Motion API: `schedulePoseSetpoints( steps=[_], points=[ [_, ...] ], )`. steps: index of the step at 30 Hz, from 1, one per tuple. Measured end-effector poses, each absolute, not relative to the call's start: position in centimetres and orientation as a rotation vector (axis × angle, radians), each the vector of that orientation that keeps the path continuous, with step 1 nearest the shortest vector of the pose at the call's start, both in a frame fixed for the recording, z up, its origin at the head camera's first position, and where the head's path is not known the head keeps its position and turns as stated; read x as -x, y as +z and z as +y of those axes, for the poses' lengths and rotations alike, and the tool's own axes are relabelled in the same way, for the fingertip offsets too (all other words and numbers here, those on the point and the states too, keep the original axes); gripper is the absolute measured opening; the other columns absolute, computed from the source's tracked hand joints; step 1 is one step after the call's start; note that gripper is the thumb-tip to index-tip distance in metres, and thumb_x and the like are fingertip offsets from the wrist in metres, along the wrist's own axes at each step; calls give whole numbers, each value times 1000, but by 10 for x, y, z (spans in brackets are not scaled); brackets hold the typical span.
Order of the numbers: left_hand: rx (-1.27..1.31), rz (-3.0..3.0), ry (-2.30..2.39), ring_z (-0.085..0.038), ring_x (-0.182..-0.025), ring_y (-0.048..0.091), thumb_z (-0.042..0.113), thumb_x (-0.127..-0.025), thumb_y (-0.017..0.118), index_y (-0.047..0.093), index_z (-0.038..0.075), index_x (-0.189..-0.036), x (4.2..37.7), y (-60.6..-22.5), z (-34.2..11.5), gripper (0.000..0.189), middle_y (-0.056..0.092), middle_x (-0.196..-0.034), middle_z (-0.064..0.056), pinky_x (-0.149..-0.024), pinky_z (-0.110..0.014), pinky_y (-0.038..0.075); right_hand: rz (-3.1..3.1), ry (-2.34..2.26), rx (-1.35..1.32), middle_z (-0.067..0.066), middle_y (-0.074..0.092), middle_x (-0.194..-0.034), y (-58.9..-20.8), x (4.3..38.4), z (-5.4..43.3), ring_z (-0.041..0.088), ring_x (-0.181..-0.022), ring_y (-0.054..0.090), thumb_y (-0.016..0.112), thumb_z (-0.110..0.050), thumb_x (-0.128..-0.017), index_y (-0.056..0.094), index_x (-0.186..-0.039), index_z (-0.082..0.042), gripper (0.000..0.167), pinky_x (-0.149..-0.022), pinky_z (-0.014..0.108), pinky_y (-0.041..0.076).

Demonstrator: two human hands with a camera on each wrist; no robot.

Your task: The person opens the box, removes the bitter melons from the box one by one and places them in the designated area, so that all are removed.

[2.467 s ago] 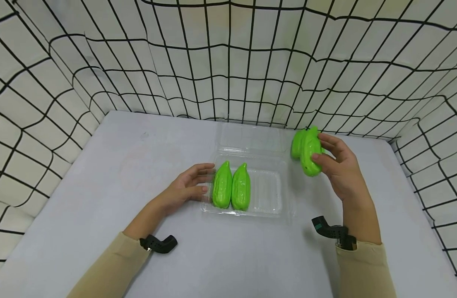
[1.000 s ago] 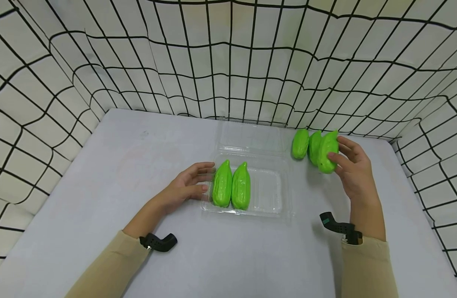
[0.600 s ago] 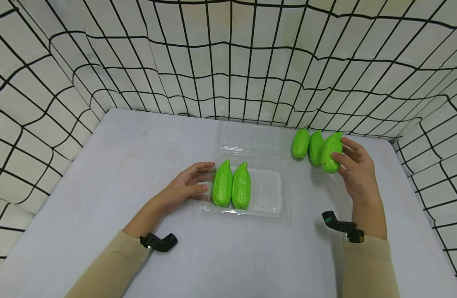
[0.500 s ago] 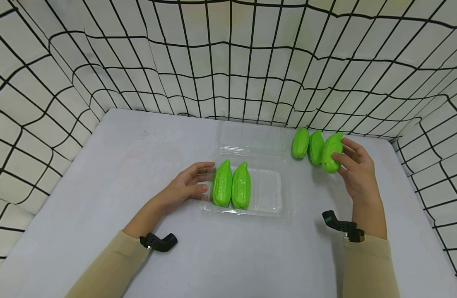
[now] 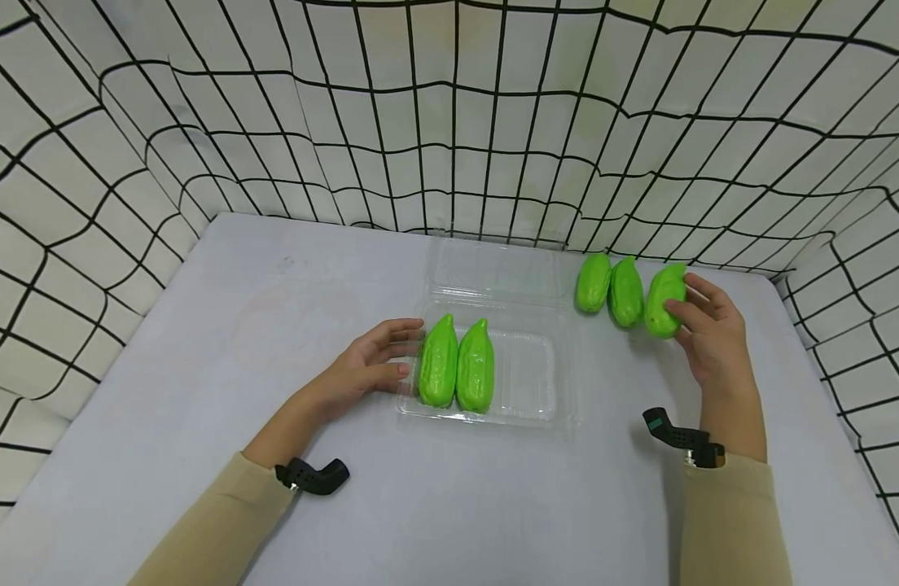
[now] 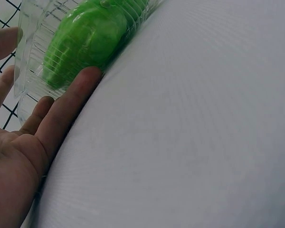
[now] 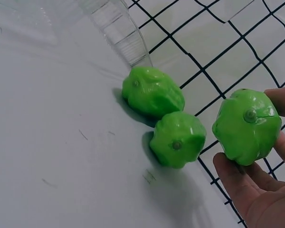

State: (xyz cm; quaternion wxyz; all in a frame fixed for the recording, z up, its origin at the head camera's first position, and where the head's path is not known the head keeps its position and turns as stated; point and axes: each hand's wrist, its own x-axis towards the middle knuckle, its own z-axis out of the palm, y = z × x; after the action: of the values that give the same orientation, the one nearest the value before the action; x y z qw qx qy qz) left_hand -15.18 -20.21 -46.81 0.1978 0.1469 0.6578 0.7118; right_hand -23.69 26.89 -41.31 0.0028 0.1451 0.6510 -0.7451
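Observation:
In the head view my right hand [image 5: 713, 334] pinches a glossy, ridged green gourd [image 5: 665, 301] between thumb and fingers. In the right wrist view this held gourd [image 7: 249, 126] shows its blunt end and is apart from two others. Those two, a left gourd [image 5: 593, 283] and a middle gourd [image 5: 626, 293], lie side by side on the table. My left hand [image 5: 365, 362] rests at the left side of an open clear plastic clamshell box [image 5: 526, 374], its fingers loosely extended. Two more gourds, one left [image 5: 438, 362] and one right [image 5: 475, 368], lie in the box's left part.
The box's clear lid [image 5: 497, 273] lies folded back toward the rear edge of the white table [image 5: 310, 505]. Black netting [image 5: 453, 114] over white walls surrounds the table at the back and sides.
My right hand has carried the gourd rightward, from in front of the two loose gourds to beside them, and a gap now shows. My left hand and the box have stayed put.

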Motion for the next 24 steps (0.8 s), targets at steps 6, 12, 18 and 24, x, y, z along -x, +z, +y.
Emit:
schedulePoseSetpoints(
  steps=[6, 12, 18, 24],
  points=[
    [-405, 1845, 1989, -34, -140, 39, 8, -96, 60, 31, 9, -154, 150, -468, -203, 65, 32, -157, -14, -90, -47, 57, 2071, -2317, -516, 5, 33, -156, -418, 242, 275, 16, -130, 45, 78, -12, -86, 45, -149, -23, 72, -81, 14, 54],
    [-402, 1853, 1979, -35, -141, 38, 8, -96, 60, 31, 11, -154, 149, -467, -204, 65, 33, -156, -13, -91, -47, 57, 2165, -2245, -555, 8, 27, -162, -423, 251, 279, 20, -139, 39, 77, -13, -88, 43, -150, -23, 72, -90, 17, 53],
    [-409, 1860, 1974, -35, -141, 38, 9, -96, 60, 32, 12, -154, 150, -467, -203, 65, 33, -156, -12, -91, -47, 57, 2340, -2059, -630, 4, 28, -161, -429, 256, 280, 20, -145, 32, 76, -17, -89, 44, -149, -27, 68, -115, 36, 38],
    [-403, 1860, 1972, -34, -141, 38, 9, -96, 60, 33, 12, -154, 151, -467, -202, 64, 33, -156, -11, -91, -47, 57, 2441, -1922, -641, 2, 28, -162, -437, 258, 282, 20, -146, 29, 74, -20, -91, 42, -151, -29, 69, -116, 37, 37]
  ],
)
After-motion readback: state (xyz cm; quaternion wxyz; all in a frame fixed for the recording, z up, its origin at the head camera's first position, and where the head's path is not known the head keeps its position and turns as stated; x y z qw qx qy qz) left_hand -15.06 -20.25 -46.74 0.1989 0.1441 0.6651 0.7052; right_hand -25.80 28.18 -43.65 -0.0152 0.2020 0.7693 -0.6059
